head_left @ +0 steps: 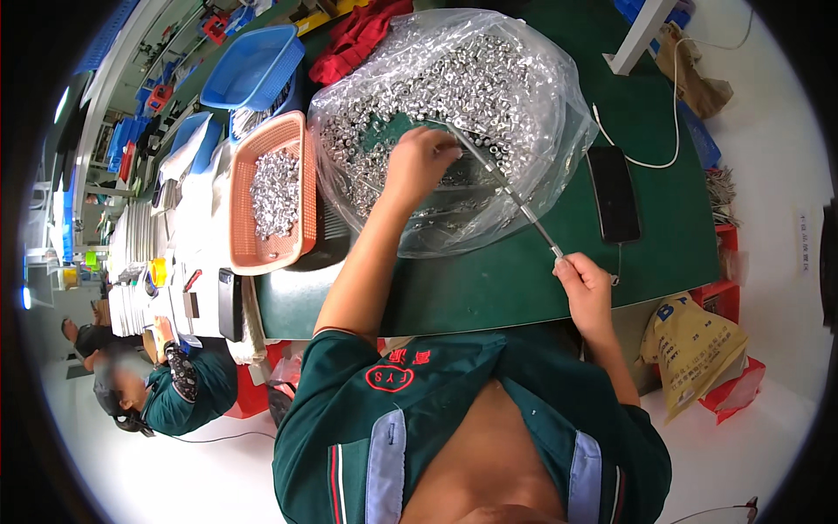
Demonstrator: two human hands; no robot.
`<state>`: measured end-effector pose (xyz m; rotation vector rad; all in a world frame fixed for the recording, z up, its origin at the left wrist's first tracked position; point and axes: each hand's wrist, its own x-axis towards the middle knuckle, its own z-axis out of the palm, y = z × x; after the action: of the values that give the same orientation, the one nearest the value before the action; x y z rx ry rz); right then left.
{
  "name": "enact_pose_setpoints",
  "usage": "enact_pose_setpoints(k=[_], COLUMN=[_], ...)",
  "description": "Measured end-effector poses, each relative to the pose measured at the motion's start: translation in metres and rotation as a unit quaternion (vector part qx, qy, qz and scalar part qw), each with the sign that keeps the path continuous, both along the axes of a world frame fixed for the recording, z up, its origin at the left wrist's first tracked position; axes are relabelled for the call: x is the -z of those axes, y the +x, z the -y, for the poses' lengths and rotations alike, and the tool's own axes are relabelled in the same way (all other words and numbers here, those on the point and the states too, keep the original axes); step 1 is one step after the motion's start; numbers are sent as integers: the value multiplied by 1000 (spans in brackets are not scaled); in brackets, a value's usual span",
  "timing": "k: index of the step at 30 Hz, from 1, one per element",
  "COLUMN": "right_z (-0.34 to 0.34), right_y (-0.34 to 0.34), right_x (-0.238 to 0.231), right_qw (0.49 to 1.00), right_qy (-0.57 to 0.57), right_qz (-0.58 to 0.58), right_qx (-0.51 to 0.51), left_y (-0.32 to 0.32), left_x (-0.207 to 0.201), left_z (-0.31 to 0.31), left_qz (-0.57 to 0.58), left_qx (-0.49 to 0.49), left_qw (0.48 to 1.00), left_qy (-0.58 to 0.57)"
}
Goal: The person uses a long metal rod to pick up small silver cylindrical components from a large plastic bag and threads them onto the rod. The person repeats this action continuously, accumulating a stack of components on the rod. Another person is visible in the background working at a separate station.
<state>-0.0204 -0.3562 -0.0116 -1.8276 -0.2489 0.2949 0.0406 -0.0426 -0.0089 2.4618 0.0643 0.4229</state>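
Observation:
My right hand point(587, 293) grips the near end of a thin, straight metal rod point(521, 203). The rod slants up and left over a clear plastic bag point(559, 113), and its surface looks segmented along its length. Spread open on the table, the bag holds a great many small silver metal fittings point(497, 74). Over the fittings, just left of the rod's far end, my left hand point(422, 162) has its fingers drawn together in a pinch. Anything between those fingertips is too small to make out. The left hand and the rod appear apart.
Left of the bag stands an orange plastic basket point(237, 218) with more silver pieces. Blue bins point(253, 70) and a red cloth point(353, 44) lie beyond. A black phone point(614, 194) and a white cable point(650, 164) rest on the green table point(419, 301). A co-worker point(196, 389) sits at left.

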Motion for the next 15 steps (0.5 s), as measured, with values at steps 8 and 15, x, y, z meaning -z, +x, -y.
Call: enact_pose_setpoints(k=[8,15], right_z=[10,5], right_y=[-3,-2], right_x=[-2,-3], right_qw=[1000,999], right_qy=[-10,-29], right_qz=[-22,-21], right_qx=[9,3], left_y=[17,1], left_x=[20,14], left_z=[12,-22], left_qz=[-27,-44], left_qx=[20,60], left_qw=[994,603], left_qy=[105,-794])
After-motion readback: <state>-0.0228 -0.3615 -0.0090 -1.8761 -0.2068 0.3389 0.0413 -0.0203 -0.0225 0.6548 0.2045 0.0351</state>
